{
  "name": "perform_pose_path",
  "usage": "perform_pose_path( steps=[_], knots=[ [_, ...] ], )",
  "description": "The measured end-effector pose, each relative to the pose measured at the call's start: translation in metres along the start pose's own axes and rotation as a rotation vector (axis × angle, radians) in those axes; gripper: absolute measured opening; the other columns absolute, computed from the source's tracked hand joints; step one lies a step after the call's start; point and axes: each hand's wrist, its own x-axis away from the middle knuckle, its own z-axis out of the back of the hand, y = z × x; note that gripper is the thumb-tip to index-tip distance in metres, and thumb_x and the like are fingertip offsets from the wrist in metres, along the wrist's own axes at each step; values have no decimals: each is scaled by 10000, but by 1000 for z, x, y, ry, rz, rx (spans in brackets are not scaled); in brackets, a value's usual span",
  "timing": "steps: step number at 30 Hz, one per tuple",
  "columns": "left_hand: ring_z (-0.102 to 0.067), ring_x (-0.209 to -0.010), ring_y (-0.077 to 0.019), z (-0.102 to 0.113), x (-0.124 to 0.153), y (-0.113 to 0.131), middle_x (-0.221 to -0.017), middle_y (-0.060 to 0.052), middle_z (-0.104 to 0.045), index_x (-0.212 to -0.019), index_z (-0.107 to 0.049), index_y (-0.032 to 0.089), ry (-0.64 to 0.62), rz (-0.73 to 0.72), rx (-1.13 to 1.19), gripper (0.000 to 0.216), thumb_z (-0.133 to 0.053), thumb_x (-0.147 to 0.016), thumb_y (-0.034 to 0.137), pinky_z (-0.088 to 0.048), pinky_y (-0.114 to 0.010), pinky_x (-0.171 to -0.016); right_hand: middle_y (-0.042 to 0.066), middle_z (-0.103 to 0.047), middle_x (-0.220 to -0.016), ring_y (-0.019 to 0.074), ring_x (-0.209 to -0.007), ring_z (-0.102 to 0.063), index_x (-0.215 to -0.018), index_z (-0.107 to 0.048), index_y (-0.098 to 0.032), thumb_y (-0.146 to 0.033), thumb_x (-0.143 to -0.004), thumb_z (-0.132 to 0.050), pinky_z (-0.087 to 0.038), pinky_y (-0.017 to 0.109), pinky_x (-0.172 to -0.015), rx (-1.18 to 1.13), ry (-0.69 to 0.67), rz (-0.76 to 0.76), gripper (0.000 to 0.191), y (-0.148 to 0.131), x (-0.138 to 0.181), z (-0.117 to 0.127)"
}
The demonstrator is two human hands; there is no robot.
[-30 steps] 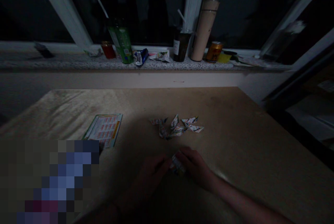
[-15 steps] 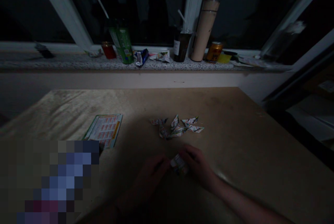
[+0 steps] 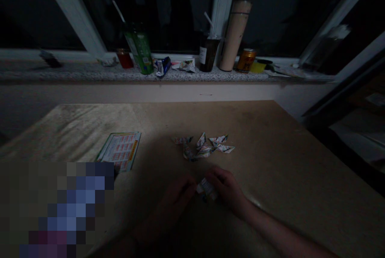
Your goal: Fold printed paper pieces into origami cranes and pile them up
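Note:
A small folded piece of printed paper (image 3: 208, 189) is between my hands, just above or on the table near its front; the dim light hides its lower part. My right hand (image 3: 225, 188) grips its right side with closed fingers. On the other side my left hand (image 3: 180, 192) pinches the paper's left edge, its fingers largely in shadow. Beyond them on the table lie several folded paper pieces (image 3: 204, 152) with pointed ends, made of similar printed paper.
A printed sheet (image 3: 123, 150) lies on the brown table (image 3: 255, 130) to the left, beside a pixelated area. Along the windowsill (image 3: 180, 74) stand a green bottle (image 3: 144, 51), a dark cup with a straw (image 3: 207, 55), a beige flask (image 3: 234, 37) and an orange can (image 3: 246, 61).
Both hands stay in almost the same place on the paper. The paper between them has shifted slightly in angle; the folded pieces on the table have not moved.

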Motion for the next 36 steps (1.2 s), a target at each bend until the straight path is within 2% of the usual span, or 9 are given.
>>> perform_pose_path(
  steps=[5,9,14,16,19,24,27,33,36],
  knots=[
    [-534,-800,-166,0,1,-1,-838,-8,-582,-847,-545,190,-13,-19,12,197,-399,-898,312,-406,-230,-743,-43,-377,-556,99,-511,-348,-602,-460,-184,-544,-777,-521,-293,212,-459,-17,7,10,405,1,0,0],
    [-530,-747,-159,0,1,-1,-772,6,-574,-797,-548,190,-23,-28,19,216,-412,-893,327,-408,-212,-688,-42,-377,-567,100,-520,-354,-601,-466,-180,-524,-791,-516,-300,214,-473,-7,-23,16,395,-1,1,0],
    [-554,-843,-175,-1,1,2,-904,-9,-630,-908,-602,197,-82,-53,4,218,-439,-879,339,-402,-215,-760,-35,-403,-568,103,-530,-371,-607,-496,-171,-484,-809,-510,-310,216,-485,56,-46,47,373,1,2,-1],
    [-561,-830,-180,-1,0,2,-897,-19,-638,-897,-617,185,-110,-39,-19,239,-440,-879,345,-406,-225,-758,-35,-403,-564,103,-531,-371,-596,-492,-171,-472,-815,-507,-306,218,-488,102,-45,60,373,3,3,-2],
    [-566,-800,-187,-1,-2,1,-850,-23,-648,-845,-630,176,-78,1,-40,281,-417,-886,354,-412,-241,-745,-35,-409,-572,102,-535,-374,-613,-496,-168,-468,-822,-502,-305,216,-490,127,-42,53,365,3,5,-4],
    [-568,-829,-212,0,-2,-2,-877,-23,-671,-890,-654,176,74,83,-10,296,-451,-857,389,-418,-263,-752,-33,-400,-575,98,-534,-363,-615,-506,-160,-467,-838,-483,-302,212,-481,153,-51,71,381,-2,6,-4],
    [-571,-764,-194,0,-2,-2,-801,-7,-667,-832,-657,175,66,60,5,310,-453,-857,407,-421,-240,-703,-36,-376,-554,90,-513,-338,-589,-500,-156,-461,-848,-474,-285,211,-467,162,-73,70,401,-2,6,-2],
    [-563,-708,-177,1,-5,5,-736,2,-648,-811,-656,154,-32,59,23,347,-447,-857,427,-412,-214,-624,-36,-367,-555,81,-503,-316,-590,-497,-150,-475,-840,-479,-272,203,-456,77,-121,35,411,3,4,0],
    [-577,-755,-194,1,-5,7,-771,-2,-664,-830,-664,154,17,86,40,345,-458,-845,430,-422,-231,-675,-38,-344,-534,80,-490,-300,-559,-491,-150,-490,-830,-480,-250,208,-443,112,-79,40,435,5,3,0]
  ],
)
